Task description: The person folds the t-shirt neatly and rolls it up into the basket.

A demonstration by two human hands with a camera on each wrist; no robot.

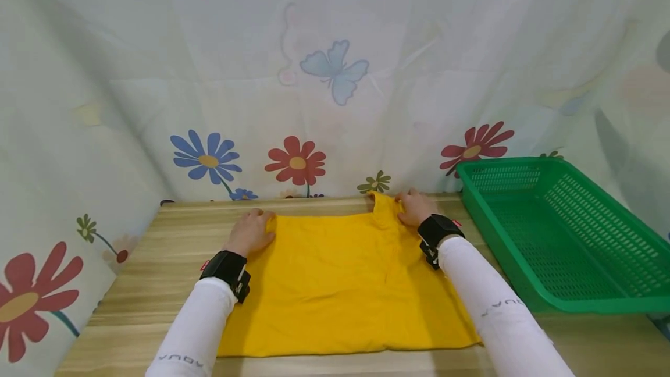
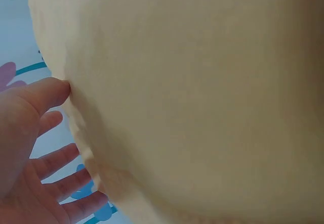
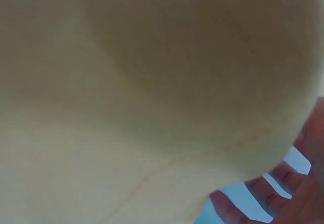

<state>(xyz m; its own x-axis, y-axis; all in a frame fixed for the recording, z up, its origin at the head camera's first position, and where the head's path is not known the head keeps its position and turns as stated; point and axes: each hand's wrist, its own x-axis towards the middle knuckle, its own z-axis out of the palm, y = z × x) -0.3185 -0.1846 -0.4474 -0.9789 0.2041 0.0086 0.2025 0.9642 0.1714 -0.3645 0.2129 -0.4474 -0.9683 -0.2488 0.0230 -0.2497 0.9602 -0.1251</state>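
A piece of yellow cloth [image 1: 324, 272] lies spread over the table in the head view, with small creases across its lower part. At its far left corner my left hand [image 1: 251, 233] pinches the edge; in the left wrist view the thumb [image 2: 53, 91] lies on the cloth edge, with the other fingers spread beside and behind it. My right hand [image 1: 417, 208] grips the far right part, where a narrow strip of the cloth stands raised. A stitched seam runs through the pale-looking cloth [image 3: 126, 153] in the right wrist view, and the right fingers lie partly behind its edge.
A green plastic basket [image 1: 505, 260] with slotted sides stands at the right, close to my right forearm. The wood-grain table [image 1: 152, 284] ends at a hanging curtain [image 1: 251, 92] printed with flowers and a butterfly.
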